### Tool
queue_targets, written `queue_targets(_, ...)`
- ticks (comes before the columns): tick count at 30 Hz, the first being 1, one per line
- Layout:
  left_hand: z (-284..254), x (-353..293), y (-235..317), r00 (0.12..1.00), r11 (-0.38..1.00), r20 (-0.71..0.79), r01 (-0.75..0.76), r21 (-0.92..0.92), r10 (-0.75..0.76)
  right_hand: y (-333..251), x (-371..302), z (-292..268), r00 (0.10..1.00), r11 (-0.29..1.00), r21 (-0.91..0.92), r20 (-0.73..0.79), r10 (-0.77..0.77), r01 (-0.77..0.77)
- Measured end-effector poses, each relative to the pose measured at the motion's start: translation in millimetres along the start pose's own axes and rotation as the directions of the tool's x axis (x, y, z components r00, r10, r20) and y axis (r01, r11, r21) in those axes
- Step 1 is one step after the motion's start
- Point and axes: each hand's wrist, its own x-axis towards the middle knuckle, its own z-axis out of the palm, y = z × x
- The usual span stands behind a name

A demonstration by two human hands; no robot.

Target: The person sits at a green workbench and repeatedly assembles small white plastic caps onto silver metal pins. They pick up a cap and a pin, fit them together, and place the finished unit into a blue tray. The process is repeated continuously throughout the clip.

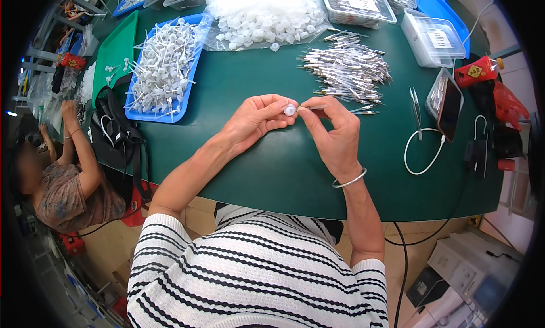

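Note:
My left hand (263,119) pinches a small white plastic cap (289,110) over the middle of the green table. Touching it from the right, my right hand (334,129) holds a thin metal pin (312,107) between thumb and forefinger. The pin's tip meets the cap; whether it is inside cannot be made out. Beyond my hands spreads a heap of similar metal pins (346,67). Loose white caps (267,27) are piled on a clear plastic bag at the far middle. A blue tray (129,108) on the left is full of white caps with pins in them.
A green tray (122,38) and a black bag (119,135) lie at left, where another person (76,180) sits. To the right are tweezers (416,109), a phone (450,109) with a white cable (407,158), and a lidded plastic box (426,30). A tub of pins (357,4) stands far back.

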Motion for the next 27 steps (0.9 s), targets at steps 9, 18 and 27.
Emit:
queue_targets(9,0.8,-0.5,-0.2,1.0,1.0,-0.004,-0.011,-0.007,0.011,0.7,-0.8,-0.1,0.999,0.996,-0.07,0.01,-0.049,0.049)
queue_targets(18,1.0,-0.8,-1.8,0.998,0.998,-0.035,-0.051,0.032,0.052,1.1,-0.9,-0.2,0.999,0.997,-0.069,0.018,-0.039,0.04)
queue_targets(27,3.6,-2.0,-1.1,0.997,0.998,-0.057,-0.055,0.043,0.057,2.6,-0.2,0.4,0.998,0.997,-0.056,0.017,-0.057,0.058)
